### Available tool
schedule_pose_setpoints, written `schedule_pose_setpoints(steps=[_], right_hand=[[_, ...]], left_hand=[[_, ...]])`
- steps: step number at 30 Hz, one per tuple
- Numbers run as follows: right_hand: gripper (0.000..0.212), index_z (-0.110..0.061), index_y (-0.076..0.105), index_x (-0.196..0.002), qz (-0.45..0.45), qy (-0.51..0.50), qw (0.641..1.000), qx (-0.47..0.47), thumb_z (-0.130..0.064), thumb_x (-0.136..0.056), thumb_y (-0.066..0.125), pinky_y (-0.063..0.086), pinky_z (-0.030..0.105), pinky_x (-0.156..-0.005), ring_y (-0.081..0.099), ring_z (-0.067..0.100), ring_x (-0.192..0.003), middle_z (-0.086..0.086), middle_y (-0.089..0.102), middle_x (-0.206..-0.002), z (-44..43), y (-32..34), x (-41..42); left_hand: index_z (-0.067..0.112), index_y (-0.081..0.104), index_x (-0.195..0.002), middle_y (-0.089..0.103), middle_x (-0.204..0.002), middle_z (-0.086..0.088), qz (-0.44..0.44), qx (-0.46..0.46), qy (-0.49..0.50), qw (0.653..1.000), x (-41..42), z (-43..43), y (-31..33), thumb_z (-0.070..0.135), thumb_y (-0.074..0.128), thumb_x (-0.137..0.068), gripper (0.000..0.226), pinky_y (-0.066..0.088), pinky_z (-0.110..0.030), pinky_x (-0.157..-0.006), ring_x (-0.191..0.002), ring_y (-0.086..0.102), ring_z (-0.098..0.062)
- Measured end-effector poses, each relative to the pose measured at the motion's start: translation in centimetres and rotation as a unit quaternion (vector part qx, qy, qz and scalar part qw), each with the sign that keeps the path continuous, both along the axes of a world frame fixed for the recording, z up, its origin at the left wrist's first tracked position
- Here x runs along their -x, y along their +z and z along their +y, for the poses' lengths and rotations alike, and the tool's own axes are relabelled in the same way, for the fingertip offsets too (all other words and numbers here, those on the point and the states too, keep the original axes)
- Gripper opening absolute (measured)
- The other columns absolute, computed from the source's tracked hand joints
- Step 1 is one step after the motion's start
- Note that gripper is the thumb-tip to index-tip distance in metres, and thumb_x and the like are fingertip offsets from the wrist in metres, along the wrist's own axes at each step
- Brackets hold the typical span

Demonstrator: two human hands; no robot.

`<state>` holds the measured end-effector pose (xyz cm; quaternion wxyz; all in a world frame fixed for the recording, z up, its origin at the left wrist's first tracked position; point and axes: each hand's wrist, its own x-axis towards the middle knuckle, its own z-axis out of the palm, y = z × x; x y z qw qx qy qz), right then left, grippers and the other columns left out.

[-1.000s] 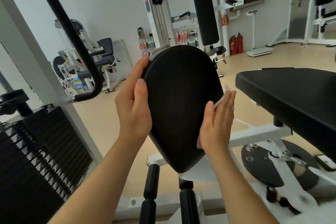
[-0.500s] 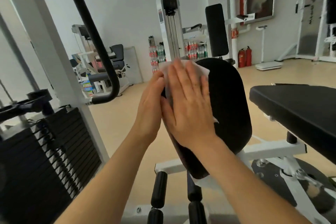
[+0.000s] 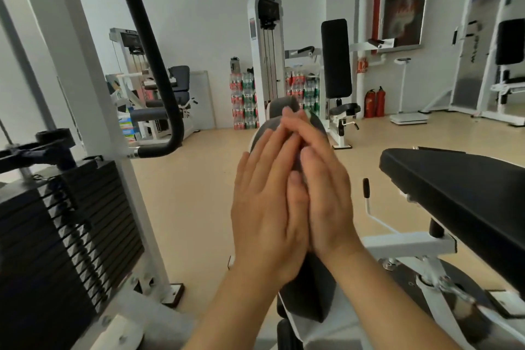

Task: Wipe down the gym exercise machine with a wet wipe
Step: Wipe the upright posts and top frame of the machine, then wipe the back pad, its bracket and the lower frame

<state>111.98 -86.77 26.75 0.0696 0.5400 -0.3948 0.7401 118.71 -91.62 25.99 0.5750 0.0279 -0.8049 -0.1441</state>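
Well left of the black rounded upholstered pad [image 3: 309, 293]: stacked black weight plates [image 3: 42, 250], then a curved black foam-covered bar [image 3: 153, 65]. Against the pad's left face, left hand [image 3: 267, 207], flat, fingers straight, gripping nothing. Against its right face, right hand [image 3: 326, 202], equally flat and straight-fingered. Right of the pad, flat black vinyl bench cushion [image 3: 454, 193].

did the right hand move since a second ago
Yes. The right hand went left, away from the flat black bench pad, across the upright pad to lie against the left hand.
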Motion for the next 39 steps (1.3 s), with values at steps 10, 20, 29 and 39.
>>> schedule_pose_setpoints(steps=[10,20,29,39], right_hand=[[0.053,-0.025,0.064,-0.122,-0.040,-0.134,0.965,-0.222,-0.053,-0.093,0.030,0.036,0.036,-0.110,0.052,0.011,-0.123,-0.005,0.062,-0.128,-4.0,4.3,9.4],[0.060,-0.022,-0.006,-0.155,0.083,-0.208,0.959,-0.175,-0.041,-0.105,0.020,-0.002,0.037,-0.123,-0.011,0.004,-0.149,-0.009,-0.011,-0.163,-1.2,-4.7,1.2],[0.082,-0.013,-0.010,-0.155,0.000,-0.425,0.863,-0.272,-0.068,-0.095,0.006,0.003,0.044,-0.122,-0.011,0.016,-0.150,0.002,-0.013,-0.163,-1.8,-11.5,4.1],[0.079,-0.019,-0.013,-0.153,-0.157,-0.363,0.886,-0.242,-0.069,-0.094,0.004,0.011,0.045,-0.123,-0.010,0.007,-0.149,-0.010,-0.016,-0.160,-2.1,-15.9,0.8]], left_hand=[[0.021,0.045,-0.138,0.036,-0.150,0.002,-0.066,-0.039,0.069,0.995,0.1,-0.4,1.0,0.027,0.033,-0.085,0.055,0.022,-0.037,-0.118,-0.143,0.025,-0.009],[0.017,0.056,-0.134,0.049,-0.143,0.004,-0.020,-0.030,-0.001,0.999,1.0,-1.5,2.0,0.022,0.037,-0.090,0.047,0.033,-0.033,-0.113,-0.137,0.039,-0.007],[0.016,0.052,-0.134,0.047,-0.144,-0.003,0.010,-0.087,-0.067,0.994,3.6,-4.1,0.8,0.000,0.036,-0.092,0.048,0.028,-0.014,-0.109,-0.135,0.038,-0.001],[0.003,0.055,-0.132,0.051,-0.140,-0.010,0.043,-0.088,-0.097,0.990,2.8,-3.6,0.6,-0.005,0.039,-0.091,0.044,0.032,-0.015,-0.106,-0.134,0.043,-0.011]])
